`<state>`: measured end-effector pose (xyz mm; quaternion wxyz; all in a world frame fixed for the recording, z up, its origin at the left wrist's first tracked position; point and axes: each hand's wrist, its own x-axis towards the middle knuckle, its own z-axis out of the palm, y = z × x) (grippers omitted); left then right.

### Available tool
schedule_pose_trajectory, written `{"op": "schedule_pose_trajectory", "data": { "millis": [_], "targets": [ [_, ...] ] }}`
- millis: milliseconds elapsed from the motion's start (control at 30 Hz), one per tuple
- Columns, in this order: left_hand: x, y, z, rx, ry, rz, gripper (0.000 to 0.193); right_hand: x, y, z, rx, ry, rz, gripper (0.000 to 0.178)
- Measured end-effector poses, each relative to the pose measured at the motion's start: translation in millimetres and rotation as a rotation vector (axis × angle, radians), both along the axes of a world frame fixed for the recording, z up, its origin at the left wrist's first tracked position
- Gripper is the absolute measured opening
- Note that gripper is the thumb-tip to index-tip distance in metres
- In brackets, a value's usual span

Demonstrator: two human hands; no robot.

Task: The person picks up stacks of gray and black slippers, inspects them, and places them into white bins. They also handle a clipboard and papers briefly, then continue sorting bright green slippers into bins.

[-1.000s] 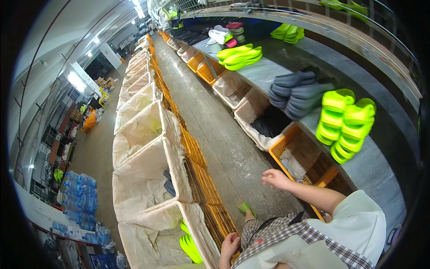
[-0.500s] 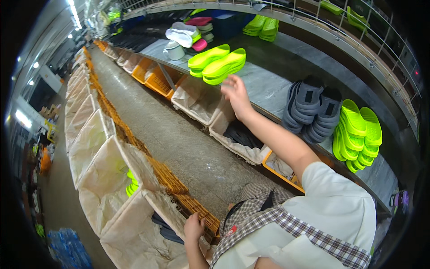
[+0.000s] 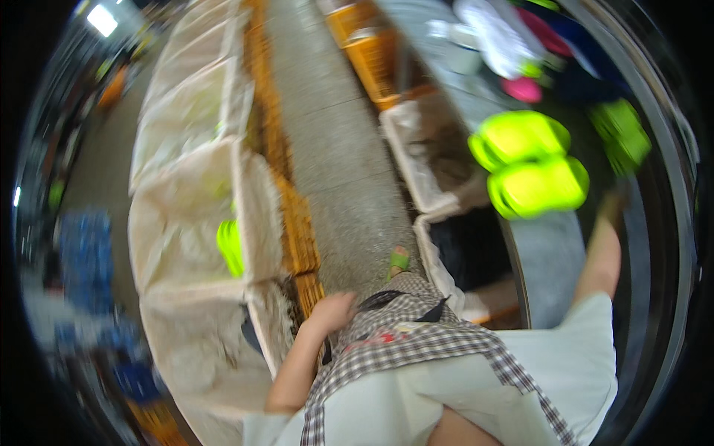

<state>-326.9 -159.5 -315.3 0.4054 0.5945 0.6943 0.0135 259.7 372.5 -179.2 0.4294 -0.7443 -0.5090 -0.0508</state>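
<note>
My right arm stretches out over the grey work surface (image 3: 554, 256) on the right. My right hand (image 3: 613, 202) is smeared by motion, its fingers unclear, just below a stack of green slip-on shoes (image 3: 621, 137). Nearer the aisle, left of that hand, lie bright yellow-green slip-on shoes (image 3: 532, 163) in two side-by-side stacks. My left hand (image 3: 336, 311) hangs in front of my checked apron (image 3: 416, 327), beside the orange crates (image 3: 301, 230); its fingers are blurred too, and nothing shows in it.
Cloth-lined bins (image 3: 190, 293) line the left side, one with green shoes (image 3: 230, 247) inside. A bin with dark contents (image 3: 472, 256) sits beside the work surface. White and pink shoes (image 3: 494, 37) and a pale mug (image 3: 462, 52) stand farther up. Between the rows runs a concrete aisle (image 3: 338, 163).
My view has swung round toward the aisle. The right hand has gone from beside the near yellow-green shoes to the farther green stack. My left hand has moved from the bin edge to my apron.
</note>
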Motion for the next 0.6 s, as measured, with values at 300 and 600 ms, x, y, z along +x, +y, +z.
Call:
{"op": "schedule_pose_trajectory", "data": {
  "millis": [300,600],
  "targets": [
    [-4,111,-5,0.047,0.049,0.085,0.033,133,150,-47,-0.331,0.000,-0.006,0.036],
    [-27,129,-11,-0.271,0.045,0.018,0.030,190,176,-79,-0.329,0.110,-0.011,0.038]
  ]
}}
